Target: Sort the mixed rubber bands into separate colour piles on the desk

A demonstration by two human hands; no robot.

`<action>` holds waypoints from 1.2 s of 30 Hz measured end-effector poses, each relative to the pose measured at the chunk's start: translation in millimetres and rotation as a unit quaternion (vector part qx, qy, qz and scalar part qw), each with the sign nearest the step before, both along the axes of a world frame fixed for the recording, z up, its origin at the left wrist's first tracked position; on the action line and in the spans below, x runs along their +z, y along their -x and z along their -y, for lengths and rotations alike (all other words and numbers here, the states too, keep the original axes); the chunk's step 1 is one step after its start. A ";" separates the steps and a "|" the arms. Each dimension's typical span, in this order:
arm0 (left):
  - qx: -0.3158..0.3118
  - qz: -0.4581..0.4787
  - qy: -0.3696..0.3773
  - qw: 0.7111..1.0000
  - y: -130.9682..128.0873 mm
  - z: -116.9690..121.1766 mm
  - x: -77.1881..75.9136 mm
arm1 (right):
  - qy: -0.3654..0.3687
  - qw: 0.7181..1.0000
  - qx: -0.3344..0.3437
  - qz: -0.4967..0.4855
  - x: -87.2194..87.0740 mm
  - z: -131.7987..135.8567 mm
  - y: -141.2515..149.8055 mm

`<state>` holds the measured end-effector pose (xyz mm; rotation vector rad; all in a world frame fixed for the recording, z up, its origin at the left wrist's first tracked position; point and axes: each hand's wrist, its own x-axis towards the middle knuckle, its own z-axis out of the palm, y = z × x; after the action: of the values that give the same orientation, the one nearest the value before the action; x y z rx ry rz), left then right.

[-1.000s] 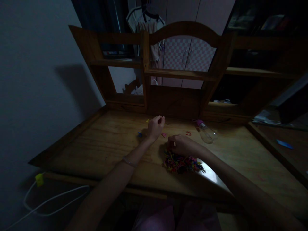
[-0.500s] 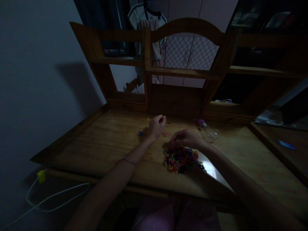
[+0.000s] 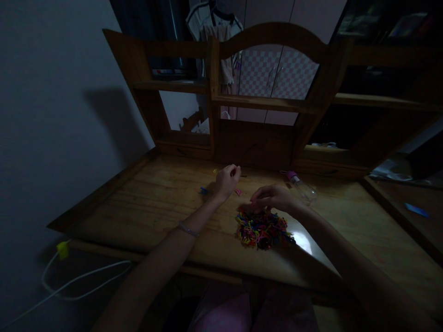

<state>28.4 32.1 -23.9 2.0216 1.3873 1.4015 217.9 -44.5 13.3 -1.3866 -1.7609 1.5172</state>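
A heap of small, tangled, many-coloured pieces (image 3: pixel 261 230), in yellow, pink, blue and red, lies near the front of the wooden desk. Over its far edge is my right hand (image 3: pixel 273 198), fingertips pinched together low at the heap; what they hold is too dark and small to name. My left hand (image 3: pixel 227 180) is curled closed above the desk, farther back and to the left, its contents hidden. Around it lie a small blue piece (image 3: pixel 203 190), a small pink piece (image 3: pixel 238 192) and a small yellow piece (image 3: pixel 214 171).
A clear bottle with a purple cap (image 3: pixel 302 188) lies on its side to the right. Wooden shelving (image 3: pixel 263 106) rises along the desk's back edge. A white cable with a yellow tag (image 3: pixel 62 249) hangs at the front left. A blue packet (image 3: pixel 416 210) rests far right.
My right hand has shifted slightly right over the heap, uncovering some of its far left part. My left hand stays closed in about the same place. The view has moved a little.
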 end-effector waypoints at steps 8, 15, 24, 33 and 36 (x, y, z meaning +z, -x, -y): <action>-0.006 -0.002 0.003 1.000 0.0 0.0 0.6 | -0.041 0.999 0.006 -0.011 5.5 -0.4 -5.4; -0.009 0.001 0.002 1.000 -0.6 0.0 1.9 | -0.302 0.907 -0.147 0.253 3.7 -19.2 -54.0; -0.005 0.001 0.003 1.000 -0.8 -0.4 1.7 | -0.360 0.839 -0.132 0.386 -3.2 -17.6 -42.7; 0.000 -0.012 0.004 1.000 0.6 -1.0 -1.0 | -0.331 0.910 0.120 0.218 -3.3 -0.5 39.1; 0.004 -0.016 0.002 1.000 1.5 -0.7 -0.6 | -0.298 0.914 0.124 0.244 -9.0 -9.9 50.2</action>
<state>26.9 32.8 -24.4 2.0469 1.4112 1.3735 167.7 -34.7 4.3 -1.3062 -2.5056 0.6294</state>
